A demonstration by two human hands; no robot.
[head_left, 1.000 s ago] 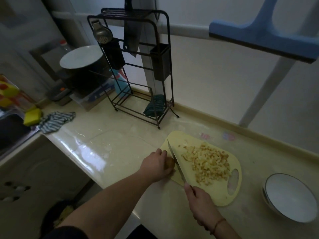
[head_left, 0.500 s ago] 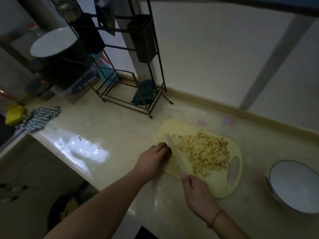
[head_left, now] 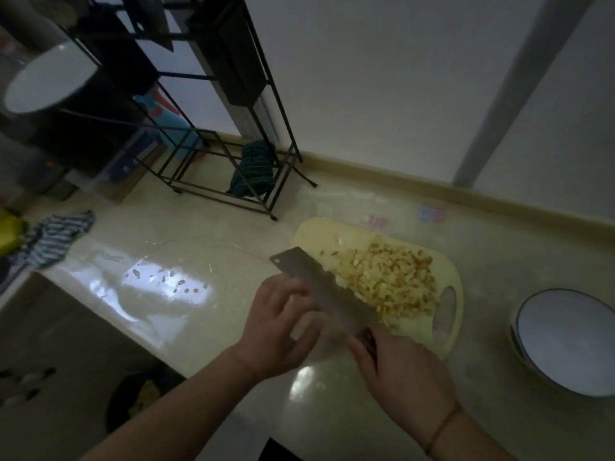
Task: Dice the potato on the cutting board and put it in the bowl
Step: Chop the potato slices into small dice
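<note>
A heap of diced potato (head_left: 386, 284) lies on the pale yellow cutting board (head_left: 319, 232), toward its right half. My right hand (head_left: 402, 374) grips the handle of a broad cleaver (head_left: 316, 284), whose blade is tilted so that its flat face shows, just left of the heap. My left hand (head_left: 278, 322) is at the blade's left face with its fingers touching the metal; it is blurred. A white bowl (head_left: 565, 344) with a dark rim sits on the counter to the right of the board, with nothing in it.
A black wire rack (head_left: 233, 181) stands behind the board with a dark green cloth (head_left: 254, 169) in its base. A striped cloth (head_left: 56, 236) and a yellow sponge (head_left: 8, 227) lie far left. The counter's front edge (head_left: 100, 314) runs diagonally to my left.
The cleaver has gone from edge-down on the board to tilted with its flat face up. My left hand has shifted from the board's left end onto the blade. The camera has dipped closer.
</note>
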